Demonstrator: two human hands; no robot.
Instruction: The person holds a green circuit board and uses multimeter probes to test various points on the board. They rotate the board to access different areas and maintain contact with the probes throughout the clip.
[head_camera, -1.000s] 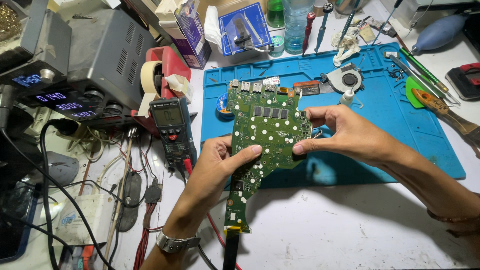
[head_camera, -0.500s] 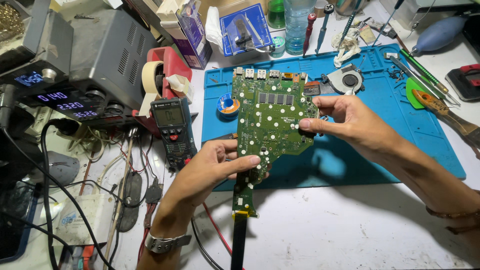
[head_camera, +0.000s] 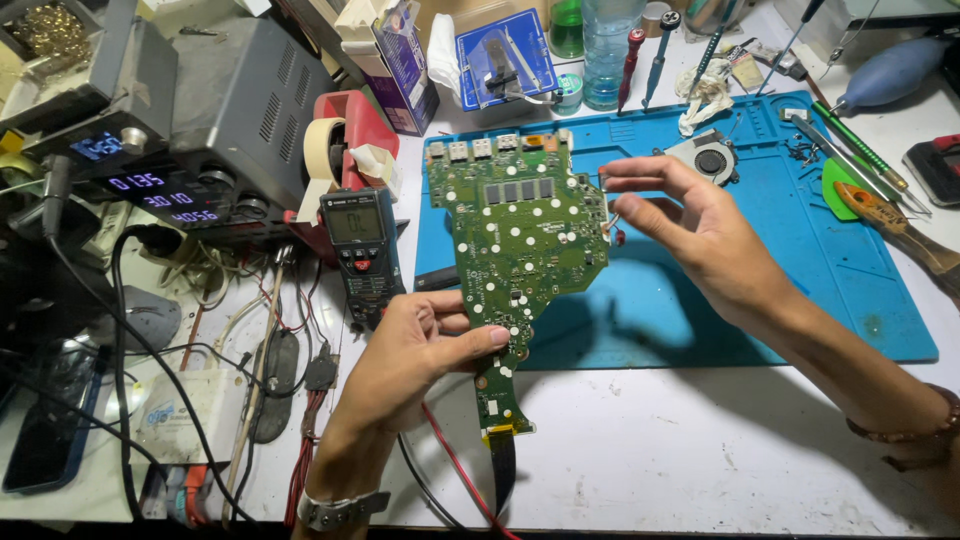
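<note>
A green circuit board (head_camera: 515, 240) with white dots and a row of metal ports along its far edge is held tilted above the blue work mat (head_camera: 800, 280). My left hand (head_camera: 420, 350) grips the board's lower left edge, thumb on top. A black flat cable (head_camera: 503, 465) hangs from the board's near tip. My right hand (head_camera: 700, 235) hovers at the board's right edge with fingers spread. Small wires with a red end (head_camera: 619, 235) dangle by its thumb; I cannot tell whether it touches them.
A multimeter (head_camera: 357, 245) lies left of the board, with a tape roll (head_camera: 325, 150) and a bench power supply (head_camera: 200, 130) behind it. A small fan (head_camera: 710, 160), screwdrivers (head_camera: 628, 65), a bottle (head_camera: 607, 45) and a wooden-handled tool (head_camera: 890, 220) ring the mat. Cables crowd the left.
The board has swung up and away, more upright. My right hand has let go of its right edge and opened. My left hand keeps its grip lower down.
</note>
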